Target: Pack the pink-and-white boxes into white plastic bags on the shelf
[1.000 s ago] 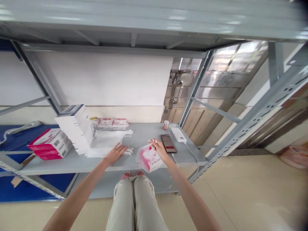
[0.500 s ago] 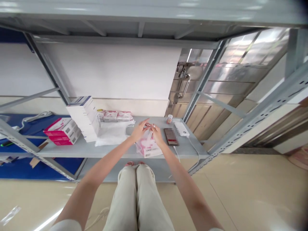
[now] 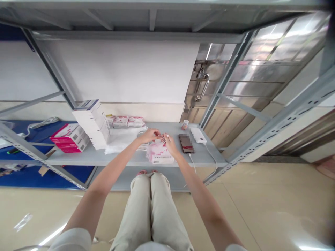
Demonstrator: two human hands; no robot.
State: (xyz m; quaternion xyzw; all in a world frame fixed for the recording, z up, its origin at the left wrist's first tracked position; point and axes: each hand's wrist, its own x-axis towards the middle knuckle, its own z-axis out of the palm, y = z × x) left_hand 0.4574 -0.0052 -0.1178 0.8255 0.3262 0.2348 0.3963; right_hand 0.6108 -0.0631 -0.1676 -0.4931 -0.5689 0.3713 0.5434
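A pink-and-white box in a clear plastic bag point(image 3: 160, 152) sits near the front edge of the grey shelf point(image 3: 125, 161). Above it my left hand point(image 3: 150, 135) is closed, its fingertips pinching the gathered top of the bag. Close on its right, my right hand point(image 3: 169, 142) also has its fingers closed on the bag's top. A narrow gap parts the two hands. The fingers hide how the plastic is folded or knotted between them. Flat white plastic bags point(image 3: 121, 139) lie left of my left hand.
A phone point(image 3: 186, 143) and a white power bank point(image 3: 199, 135) with cables lie right of the box, near a small jar point(image 3: 185, 124). Leftward stand a tall stack of white boxes point(image 3: 94, 125) and pink boxes point(image 3: 70, 138). Bagged boxes point(image 3: 128, 121) sit behind. Shelf posts flank both sides.
My left hand has moved a little left, away from my right hand. The bagged box now sits flatter and squarer. The whole view has tilted slightly downward.
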